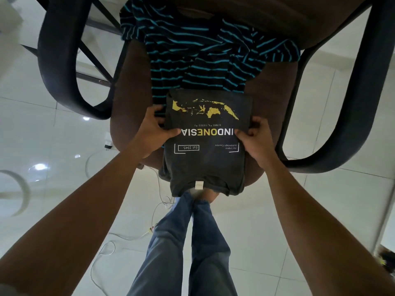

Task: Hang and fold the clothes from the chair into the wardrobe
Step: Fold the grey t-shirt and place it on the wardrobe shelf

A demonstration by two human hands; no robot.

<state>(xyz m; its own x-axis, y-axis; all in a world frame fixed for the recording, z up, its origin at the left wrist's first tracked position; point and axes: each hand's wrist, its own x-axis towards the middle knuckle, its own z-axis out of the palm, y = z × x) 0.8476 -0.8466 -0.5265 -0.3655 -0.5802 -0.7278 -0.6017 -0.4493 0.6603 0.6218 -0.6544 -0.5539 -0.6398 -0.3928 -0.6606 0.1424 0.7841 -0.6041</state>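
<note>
Both hands are clamping onto the folded dark grey T-shirt [205,165], one at each side edge. The left hand [152,129] is pinching the left edge with its thumb lying on top beside the printed word "INDONESIA". The right hand [254,136] is pinching the right edge the same way, fingers curled around the fold.

White tiled floor [53,129] is filling the background. The chair [130,86], brown-seated, is standing just ahead of the person, with its black looped armrests [57,60] curving out on either side. A striped shirt [192,50], black with teal lines, is lying spread over the back part of the seat and trailing toward the front. The grey T-shirt is sitting over the front of the seat, its far edge overlapping the striped shirt's hem and its near end hanging past the seat's front edge; whether it is resting or being lifted cannot be told. Legs in blue jeans [171,242] are standing below it. A thin white cable [100,252] is looping across the tiles. A small white label [198,185] is showing at the T-shirt's near edge.
</note>
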